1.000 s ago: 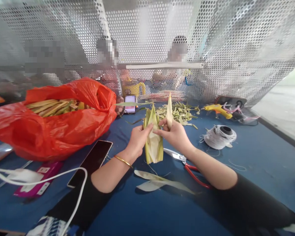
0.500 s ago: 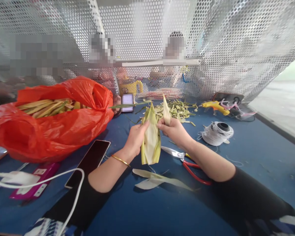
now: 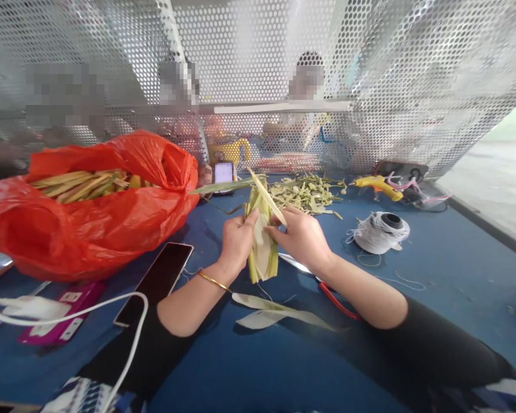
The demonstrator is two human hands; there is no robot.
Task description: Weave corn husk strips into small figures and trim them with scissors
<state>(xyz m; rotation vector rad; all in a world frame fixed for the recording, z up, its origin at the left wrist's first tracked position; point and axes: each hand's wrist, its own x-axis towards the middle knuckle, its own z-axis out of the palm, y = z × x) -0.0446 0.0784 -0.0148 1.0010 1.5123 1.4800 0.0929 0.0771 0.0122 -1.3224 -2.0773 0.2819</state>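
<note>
leaf strip tipped left | husk bundle between both grips

A blue table is seen, on which an orange plastic bag of leaves, a dark phone, a magenta power strip and a white cable are laid at the left. Loose leaf strips and red-handled scissors are placed near the middle. A pile of leaf trimmings, a yellow glue gun and a spool of white string are set farther back and right.
</note>
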